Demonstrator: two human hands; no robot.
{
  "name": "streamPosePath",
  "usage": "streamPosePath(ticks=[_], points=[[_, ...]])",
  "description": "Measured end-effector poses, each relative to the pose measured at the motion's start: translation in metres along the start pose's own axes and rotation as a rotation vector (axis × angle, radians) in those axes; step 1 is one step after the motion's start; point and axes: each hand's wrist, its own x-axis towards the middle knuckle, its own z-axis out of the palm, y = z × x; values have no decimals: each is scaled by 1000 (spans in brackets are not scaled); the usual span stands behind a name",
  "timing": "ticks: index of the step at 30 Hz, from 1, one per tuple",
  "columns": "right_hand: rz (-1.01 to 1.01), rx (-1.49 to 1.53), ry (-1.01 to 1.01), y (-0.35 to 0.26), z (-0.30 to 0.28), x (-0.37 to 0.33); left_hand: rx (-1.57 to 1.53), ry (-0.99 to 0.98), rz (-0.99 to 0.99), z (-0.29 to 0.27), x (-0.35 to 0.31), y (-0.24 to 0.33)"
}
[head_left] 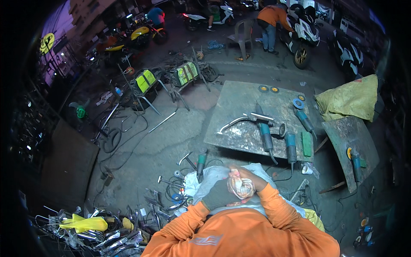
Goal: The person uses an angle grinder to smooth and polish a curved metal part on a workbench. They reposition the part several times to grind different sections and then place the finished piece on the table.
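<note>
Close in front of my body, both hands meet at a crumpled pale cloth (pixel 240 187) with pinkish patches. My left hand (pixel 220 195), in a dark grey glove, is against its left side with the fingers partly hidden. My right hand (pixel 253 176) closes round the cloth from the right, and its upper edge is smeared by motion. A pale blue-white sheet (pixel 210 175) spreads over my lap beneath them. Just beyond the left hand, a green angle grinder (pixel 201 162) stands on the floor beside a hammer (pixel 185 159).
Ahead right, a worn board table (pixel 235 103) bears several angle grinders (pixel 291 147) and a bent metal tube (pixel 231 124). A smaller board (pixel 336 132) carries another grinder. Metal parts (pixel 115 240) pile up at lower left. Two green welding machines (pixel 187 73) stand farther off; people and motorcycles are behind.
</note>
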Motion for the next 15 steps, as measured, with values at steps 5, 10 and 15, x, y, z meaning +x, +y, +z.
streamPosePath(ticks=[5,10,15], points=[[280,353,-239,-10,-1,-10,62,-102,15,5,-9,-9],[265,359,-238,-10,1,-17,101,-73,105,21,-10,-20],[299,189,-247,-3,-6,-20,172,-31,240,26,-8,-15]])
